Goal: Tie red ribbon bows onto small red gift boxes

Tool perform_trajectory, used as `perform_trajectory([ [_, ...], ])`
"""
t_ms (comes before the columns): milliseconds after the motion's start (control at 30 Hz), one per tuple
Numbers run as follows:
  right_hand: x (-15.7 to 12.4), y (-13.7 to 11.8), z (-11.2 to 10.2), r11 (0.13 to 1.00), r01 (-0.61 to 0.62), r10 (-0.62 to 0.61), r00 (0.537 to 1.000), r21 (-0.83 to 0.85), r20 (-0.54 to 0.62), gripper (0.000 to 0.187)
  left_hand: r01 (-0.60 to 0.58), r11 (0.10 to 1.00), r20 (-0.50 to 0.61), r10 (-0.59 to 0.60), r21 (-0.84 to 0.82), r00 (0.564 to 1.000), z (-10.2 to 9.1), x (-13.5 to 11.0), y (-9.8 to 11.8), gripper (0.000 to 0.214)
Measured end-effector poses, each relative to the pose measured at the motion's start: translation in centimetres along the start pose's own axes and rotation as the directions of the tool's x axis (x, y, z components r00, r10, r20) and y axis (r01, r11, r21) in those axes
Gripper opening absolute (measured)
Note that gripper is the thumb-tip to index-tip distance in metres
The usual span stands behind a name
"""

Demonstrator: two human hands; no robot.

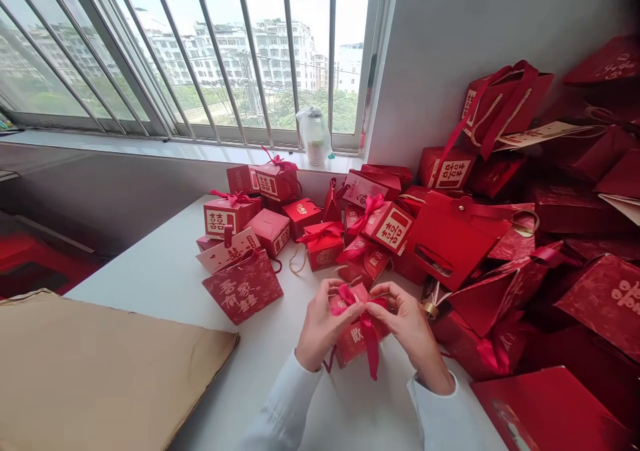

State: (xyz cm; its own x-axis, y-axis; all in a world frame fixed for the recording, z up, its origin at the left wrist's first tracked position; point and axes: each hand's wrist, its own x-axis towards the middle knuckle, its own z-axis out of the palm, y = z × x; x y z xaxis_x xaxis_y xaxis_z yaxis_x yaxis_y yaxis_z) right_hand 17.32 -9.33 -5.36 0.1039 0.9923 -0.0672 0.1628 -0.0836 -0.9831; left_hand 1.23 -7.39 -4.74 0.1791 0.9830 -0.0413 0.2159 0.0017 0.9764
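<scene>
A small red gift box [351, 345] with pale lettering stands on the white table in front of me. Across its top runs a dark pink ribbon [371, 347], one end hanging down the front. My left hand [325, 317] pinches the ribbon from the left, thumb and fingers together. From the right, my right hand [405, 321] pinches it too, and the two thumbs nearly meet at the middle of the bow. The fingers partly cover the knot and the box's upper edge. A dark red cord shows at the box's lower left.
Several red boxes with ribbons, one a double-happiness box [393, 228], crowd the back of the white table [150, 254]. A tall pile of red gift bags [500, 111] fills the right side. Brown cardboard [100, 364] lies at left. A plastic-wrapped jar [315, 137] stands on the windowsill.
</scene>
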Motion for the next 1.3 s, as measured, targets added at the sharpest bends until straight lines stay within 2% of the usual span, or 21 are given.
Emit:
perform_trajectory([
  [133,0.1,0.4,0.0,1.0,0.0,0.0,1.0,0.018,0.0,0.032,-0.035,0.998,-0.024,0.036,0.051,0.999,0.9,0.0,0.4,0.041],
  [267,0.2,0.7,0.0,1.0,-0.014,0.015,0.999,0.026,-0.03,0.038,-0.017,1.0,-0.002,0.018,0.013,1.0,0.7,0.1,-0.1,0.046],
  [400,0.4,0.8,0.2,0.997,-0.026,0.028,0.999,0.067,-0.035,0.044,-0.012,0.996,0.109,0.022,-0.087,0.994,-0.2,0.4,-0.7,0.056],
  [533,0.7,1.6,-0.2,0.997,0.032,-0.024,0.993,0.075,-0.112,0.046,0.075,0.987,0.235,-0.04,-0.144,0.971,-1.6,0.2,-0.6,0.064],
  [600,0.7,2.2,-0.8,0.997,0.07,-0.061,0.982,0.045,-0.178,0.047,0.102,0.99,0.197,-0.08,-0.099,0.977,-2.4,-0.3,-0.4,0.061],
  [667,0.5,3.0,-1.6,0.997,0.083,-0.08,0.974,0.007,-0.212,0.046,0.095,0.995,0.112,-0.09,-0.039,0.99,-3.1,-0.9,-0.4,0.05],
  [767,0.0,4.0,-2.7,0.998,0.052,-0.054,0.985,-0.018,-0.165,0.045,0.073,0.997,0.019,-0.073,0.029,0.997,-3.5,-1.9,-0.7,0.033],
  [900,-0.3,4.4,-2.6,1.0,0.029,-0.028,1.0,0.01,-0.011,0.049,0.081,0.997,-0.021,-0.08,0.012,0.997,-3.5,-2.7,-1.0,0.028],
  [1000,-0.6,4.0,-1.8,0.998,0.036,-0.041,0.994,0.047,0.097,0.056,0.122,0.989,0.012,-0.121,-0.088,0.993,-3.6,-3.1,-1.0,0.03],
  [1100,-1.3,4.0,-1.8,0.998,0.062,-0.065,0.991,0.026,0.117,0.07,0.143,0.983,0.075,-0.135,-0.112,0.988,-4.2,-3.7,-1.1,0.033],
  [1233,-2.4,4.7,-2.5,0.992,0.106,-0.097,0.986,-0.065,0.132,0.081,0.12,0.992,0.146,-0.123,0.026,0.982,-5.5,-4.4,-0.9,0.032],
  [1300,-2.7,5.0,-2.5,0.988,0.135,-0.122,0.978,-0.068,0.17,0.086,0.105,0.989,0.111,-0.117,0.105,0.987,-5.8,-4.7,-0.4,0.03],
])
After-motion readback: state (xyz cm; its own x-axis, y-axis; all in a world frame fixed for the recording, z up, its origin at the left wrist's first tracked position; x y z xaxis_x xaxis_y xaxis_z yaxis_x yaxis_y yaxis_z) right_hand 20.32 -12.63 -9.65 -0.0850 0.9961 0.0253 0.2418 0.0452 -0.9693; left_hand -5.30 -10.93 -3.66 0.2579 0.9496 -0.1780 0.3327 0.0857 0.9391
